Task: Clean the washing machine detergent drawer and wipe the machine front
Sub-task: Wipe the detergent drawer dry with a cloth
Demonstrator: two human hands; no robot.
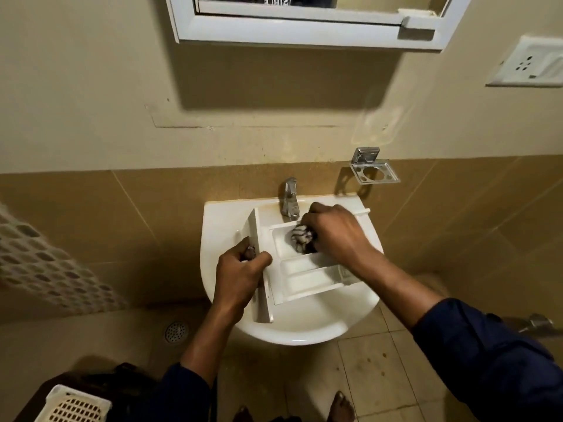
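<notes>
Head view, one frame. Item: white detergent drawer (306, 277), lying across the bowl of a white washbasin (222, 220), its front panel turned to the left and its compartments running to the right, the whole set slightly askew to the basin rim. Left hand (237, 277): fingers curled round the front panel near its middle, thumb over the top edge, gripping it; a small dark patch shows inside the grip, possibly a fingertip in shadow, not clear enough to tell. Right hand (332, 231): fingers bunched round a crumpled striped cloth (301, 236), pressing it down into the drawer compartment nearest the tap (290, 197). The two narrower compartments nearer the person lie uncovered and show white. Both forearms are bare, with dark blue sleeves (493, 360) pushed up toward the elbows. Fixtures: chrome tap at the back of the basin, just beside the right hand; metal soap holder (375, 170) on the wall to the right of the tap; white-framed mirror cabinet (304, 30) above; white socket plate (530, 63) at the upper right. Floor: beige tiles, a round drain grate (176, 332) to the left of the basin, a cream perforated basket (76, 406) at the lower left corner, bare toes (342, 405) at the bottom edge.
</notes>
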